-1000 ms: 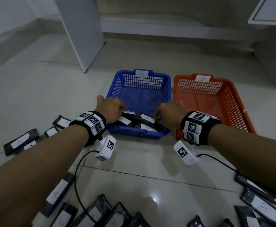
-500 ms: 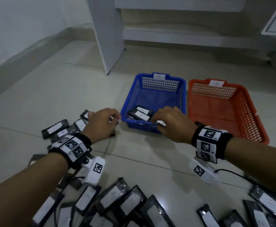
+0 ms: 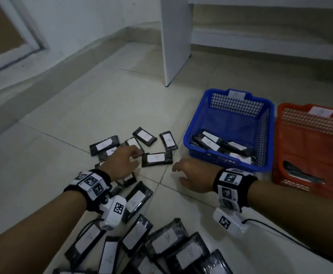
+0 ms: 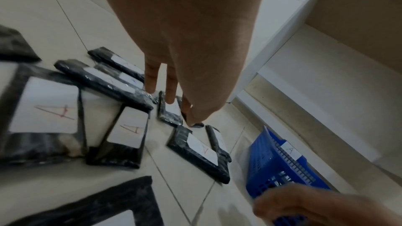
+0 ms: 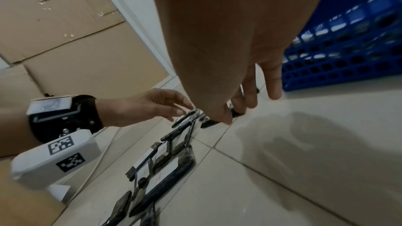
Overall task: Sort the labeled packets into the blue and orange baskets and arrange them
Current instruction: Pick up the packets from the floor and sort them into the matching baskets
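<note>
Much of the scene is only partly readable. The orange basket [image 3: 310, 147] is cut off by the right edge of the head view; its tag is too blurred to read, and dark packets lie in its near corner with their labels hidden. The pile of packets nearest the person [image 3: 161, 246] runs off the bottom of the frame, and several labels there are smeared. In both wrist views the back of each hand fills the upper middle and hides the palm.

The packets are flat black wrapped rectangles, each with a white label; those that can be read show a hand-drawn A. A scattered group [image 3: 136, 147] lies on the tiled floor [image 3: 63, 135] just left of the blue basket [image 3: 229, 107], which carries a white tag marked A [image 4: 290, 149] and holds a few packets at its near end.

The left hand [image 3: 122, 163] reaches over this group with fingers extended and loosely spread; its fingertips [image 4: 170, 99] lie on or just above one small packet [image 4: 170, 111], though contact cannot be confirmed, and nothing is gripped. The right hand [image 3: 193, 175] hangs low over the floor beside the blue basket, fingers relaxed and downward, close to the packet with an A label [image 3: 156, 158]; it holds nothing.
</note>
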